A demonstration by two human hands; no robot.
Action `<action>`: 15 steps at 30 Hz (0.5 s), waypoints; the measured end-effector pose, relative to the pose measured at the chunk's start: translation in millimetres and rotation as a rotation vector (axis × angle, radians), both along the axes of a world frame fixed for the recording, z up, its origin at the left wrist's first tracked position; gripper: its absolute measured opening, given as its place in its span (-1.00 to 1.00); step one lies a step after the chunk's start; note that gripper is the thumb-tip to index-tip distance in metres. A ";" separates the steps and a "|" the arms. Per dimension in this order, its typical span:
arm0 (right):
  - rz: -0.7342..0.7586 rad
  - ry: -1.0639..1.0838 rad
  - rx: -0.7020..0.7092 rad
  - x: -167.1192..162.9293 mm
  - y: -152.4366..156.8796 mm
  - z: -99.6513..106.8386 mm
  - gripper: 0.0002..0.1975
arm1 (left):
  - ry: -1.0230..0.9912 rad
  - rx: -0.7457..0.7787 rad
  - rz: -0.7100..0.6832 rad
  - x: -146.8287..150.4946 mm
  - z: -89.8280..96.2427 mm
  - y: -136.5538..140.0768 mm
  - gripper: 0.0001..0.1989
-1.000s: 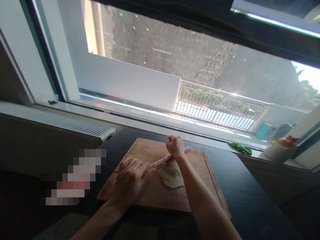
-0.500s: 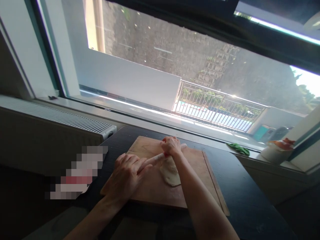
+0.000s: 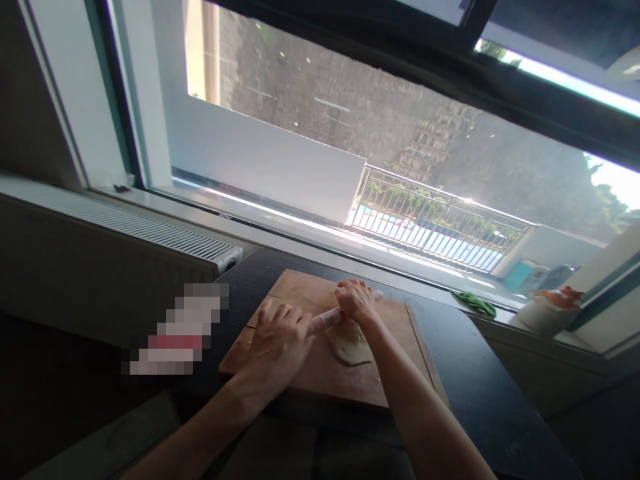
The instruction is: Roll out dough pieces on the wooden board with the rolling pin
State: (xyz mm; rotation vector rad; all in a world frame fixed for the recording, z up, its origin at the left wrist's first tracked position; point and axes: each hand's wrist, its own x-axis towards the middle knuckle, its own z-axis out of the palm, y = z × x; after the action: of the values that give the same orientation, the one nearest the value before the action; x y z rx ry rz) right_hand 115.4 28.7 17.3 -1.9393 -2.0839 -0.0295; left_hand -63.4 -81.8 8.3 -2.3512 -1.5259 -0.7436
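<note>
A pale rolling pin lies slantwise over a flat piece of dough on a wooden board. My left hand covers the pin's near left end, its fingers bent over it and somewhat apart. Around the far part of the pin, my right hand is closed, with the pin's tip sticking out beyond it. The dough shows below the pin, roundish and uneven at its edge, partly hidden by my right hand and forearm.
The board rests on a dark table by a window. A white radiator stands at the left. On the sill are a green cloth and a whitish container. A blurred-out patch lies left of the board.
Both hands and the rolling pin have shifted slightly rightward in view, with the left hand's fingers more raised. The camera view has also tilted and moved a little.
</note>
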 end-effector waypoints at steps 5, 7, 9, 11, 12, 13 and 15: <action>-0.014 -0.015 -0.052 -13.8 25.4 1.4 -0.61 | 0.057 -0.021 0.028 9.9 10.3 20.0 -0.78; -0.006 -0.022 -0.063 -22.2 37.5 0.9 -0.60 | 0.062 -0.040 0.034 10.4 8.2 28.2 -0.75; 0.002 -0.031 -0.073 -28.7 45.5 -0.6 -0.60 | 0.064 -0.058 0.045 9.4 5.0 33.2 -0.72; 0.006 -0.039 -0.078 -31.1 47.8 -2.2 -0.60 | 0.061 -0.067 0.051 8.1 2.6 34.5 -0.71; 0.004 -0.042 -0.081 -30.4 46.9 -2.7 -0.60 | 0.058 -0.067 0.048 8.0 2.1 33.8 -0.71; 0.001 -0.044 -0.085 -28.4 44.6 -3.0 -0.61 | 0.055 -0.062 0.040 8.5 1.9 32.4 -0.72; -0.007 -0.050 -0.097 -21.5 36.9 -2.5 -0.61 | 0.054 -0.047 0.024 11.5 2.4 27.4 -0.74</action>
State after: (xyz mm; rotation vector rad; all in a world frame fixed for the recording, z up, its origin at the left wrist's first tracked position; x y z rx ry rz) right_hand 93.9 65.7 14.7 -2.0209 -2.1479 0.0224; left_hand -51.9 -54.3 10.7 -2.3616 -1.5629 -0.6395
